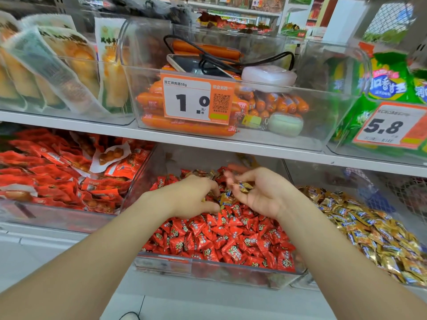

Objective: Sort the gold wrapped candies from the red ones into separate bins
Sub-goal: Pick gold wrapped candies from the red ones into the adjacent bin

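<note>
Looking down from my head, both my bare forearms reach into the middle bin (208, 269) on the lower shelf, which is packed with red candies (221, 241). My left hand (191, 196) lies palm down on the back of that pile, fingers curled with the tips buried among the wrappers; I cannot tell whether it is pinching anything. My right hand (258, 195) is just beside it, palm turned up and cupped, the fingers bent round a few gold candies (243, 187) that sit in it. More stray gold pieces (225, 199) lie mixed into the red between my two hands. To the right, in the neighbouring bin (302, 284), is a heap of gold wrappers (369, 232). To the left, another clear bin holds red snack packets (57, 176). On the shelf above, a bin of orange sausages (184, 125) carries an orange price tag (196, 98), with a phone (191, 64) and a black cable (231, 58) lying on top.
</note>
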A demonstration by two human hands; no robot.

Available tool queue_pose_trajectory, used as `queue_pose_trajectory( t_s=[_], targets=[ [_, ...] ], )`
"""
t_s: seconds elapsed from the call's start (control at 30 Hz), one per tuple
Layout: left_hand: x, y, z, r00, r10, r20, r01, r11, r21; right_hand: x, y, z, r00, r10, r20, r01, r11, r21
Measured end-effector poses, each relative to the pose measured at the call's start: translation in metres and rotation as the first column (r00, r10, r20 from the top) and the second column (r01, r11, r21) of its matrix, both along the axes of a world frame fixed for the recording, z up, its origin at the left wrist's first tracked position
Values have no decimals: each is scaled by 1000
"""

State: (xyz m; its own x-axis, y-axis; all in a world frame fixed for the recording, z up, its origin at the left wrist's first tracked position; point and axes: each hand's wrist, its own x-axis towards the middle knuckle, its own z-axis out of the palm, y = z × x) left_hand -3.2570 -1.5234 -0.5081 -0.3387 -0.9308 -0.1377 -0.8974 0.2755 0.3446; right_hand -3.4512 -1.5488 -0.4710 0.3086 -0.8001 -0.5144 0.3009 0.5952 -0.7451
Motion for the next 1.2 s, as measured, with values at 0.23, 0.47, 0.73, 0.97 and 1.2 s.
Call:
queue_pose_trajectory(
  t_s=[0.23,0.47,0.73,0.97,1.2],
  targets=[
    [-9,-7,-9,990,-6,142,5,1000,5,-6,-8,-16,418,-145,-897,-565,732,-381],
    [-8,-2,-1,996,39,75,-41,999,31,-5,-14,-34,191,-210,-959,-799,534,-276],
    [9,2,17,941,241,-236,-266,961,-79,-13,-22,-23,412,-272,-870,-532,703,-472],
    [8,-5,17,922,333,-196,-364,920,-145,-8,-39,-49,183,-286,-941,-710,623,-328],
    [12,-19,-7,952,245,-182,-283,932,-228,-5,-37,-43,-79,-127,-989,-875,484,7]
  ],
)
